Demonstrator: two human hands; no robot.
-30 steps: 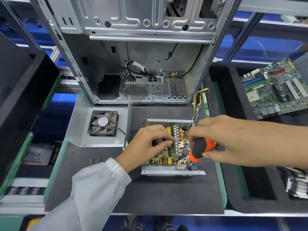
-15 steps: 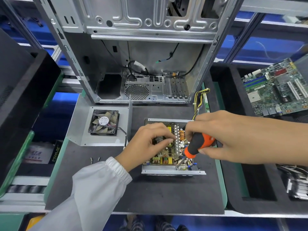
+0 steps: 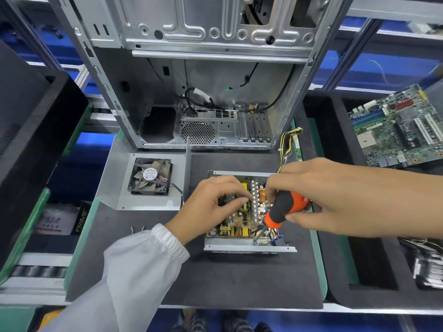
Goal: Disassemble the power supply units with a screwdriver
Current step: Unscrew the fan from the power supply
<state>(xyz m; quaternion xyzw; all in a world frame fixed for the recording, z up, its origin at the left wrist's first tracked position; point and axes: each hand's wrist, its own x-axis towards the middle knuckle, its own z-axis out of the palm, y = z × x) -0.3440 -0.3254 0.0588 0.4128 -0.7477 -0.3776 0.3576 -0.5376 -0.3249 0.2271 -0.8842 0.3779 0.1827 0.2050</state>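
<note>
An open power supply unit (image 3: 249, 248) lies on the black mat, its circuit board exposed in a metal tray. My left hand (image 3: 211, 207) rests on the board's left half, fingers curled down onto the components. My right hand (image 3: 318, 200) grips an orange and black screwdriver (image 3: 285, 209), its tip angled down into the lower right corner of the unit. The removed lid with its black fan (image 3: 149, 176) lies to the left. Two loose screws (image 3: 137, 228) sit on the mat.
An empty metal computer case (image 3: 203, 80) stands upright behind the unit. A green motherboard (image 3: 395, 125) rests in a black foam tray at the right. Yellow and black wires (image 3: 287, 142) run up from the unit. A black panel (image 3: 28, 130) stands at the left.
My right hand and the screwdriver have shifted slightly left and up, the handle tilting more upright over the unit's lower right corner. My left hand stays on the board.
</note>
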